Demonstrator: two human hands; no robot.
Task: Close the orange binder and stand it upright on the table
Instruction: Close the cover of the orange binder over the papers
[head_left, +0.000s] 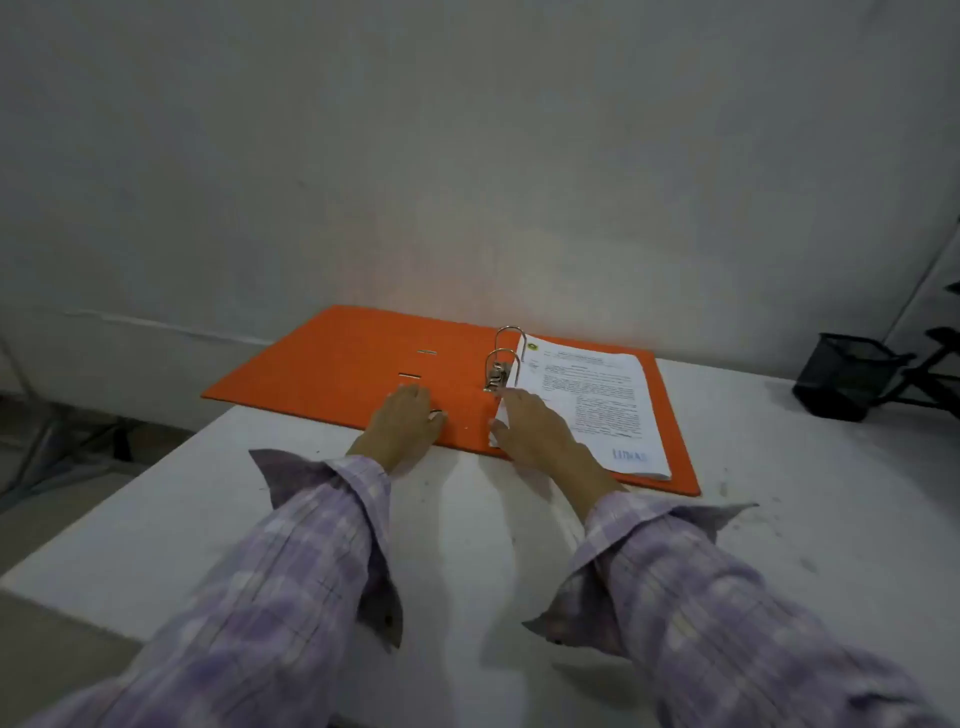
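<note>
The orange binder (343, 364) lies open and flat on the white table (493, 525), its left cover reaching past the table's left edge. Metal rings (503, 358) stand up at its middle. A stack of printed pages (592, 405) rests on the right cover. My left hand (405, 426) lies flat on the near edge of the left cover, fingers spread. My right hand (540, 431) rests on the near left corner of the pages, fingers extended, thumb at the paper's edge. Neither hand grips anything.
A black mesh pen holder (847, 376) stands at the table's far right, beside a dark metal frame (935, 374). A grey wall runs right behind the binder. The table's left edge drops to the floor.
</note>
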